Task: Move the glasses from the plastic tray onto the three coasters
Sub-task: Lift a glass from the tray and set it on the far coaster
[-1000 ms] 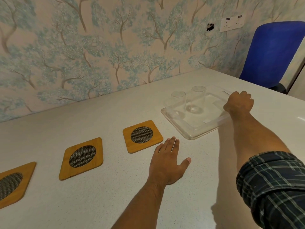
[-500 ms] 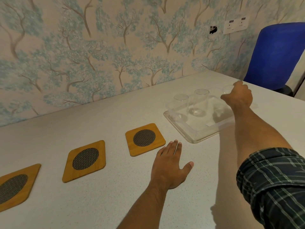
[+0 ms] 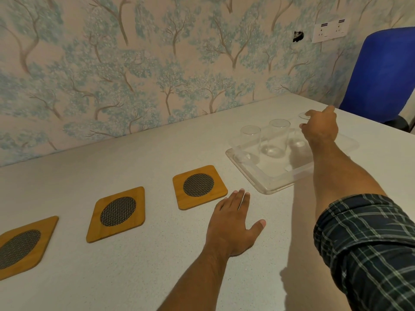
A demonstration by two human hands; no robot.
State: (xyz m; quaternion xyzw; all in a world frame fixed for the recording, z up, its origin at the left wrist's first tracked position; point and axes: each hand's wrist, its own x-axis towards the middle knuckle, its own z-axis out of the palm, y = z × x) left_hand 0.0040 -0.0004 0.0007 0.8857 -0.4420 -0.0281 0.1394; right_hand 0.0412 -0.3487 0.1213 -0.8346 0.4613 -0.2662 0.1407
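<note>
Three glasses stand in the plastic tray (image 3: 278, 182), which sits toward the far right corner of the bench (image 3: 157, 265). The left glass (image 3: 250, 140) and the middle glass (image 3: 278, 136) are upright and free, just beside each other along the tray's far side. The right glass (image 3: 302, 131) is mostly hidden behind the right hand (image 3: 320, 129), whose fingers curl round its upper part near the rim; the hand looks closed on it, and whether the base has left the tray cannot be told.

The left hand (image 3: 233, 223) lies flat on the bench, fingers spread, holding nothing, just beside the near corner of the nearest coaster (image 3: 199, 186). It seems placed there for balance during the long reach.

The middle coaster (image 3: 116, 213) and the far-left coaster (image 3: 21, 246) follow in a row toward the bench's left edge, all bare, likely laid out so each glass gets its own spot.

No brand or label shows on glasses, tray or coasters. The wall socket (image 3: 330, 30) carries small dark markings, too small to read.
</note>
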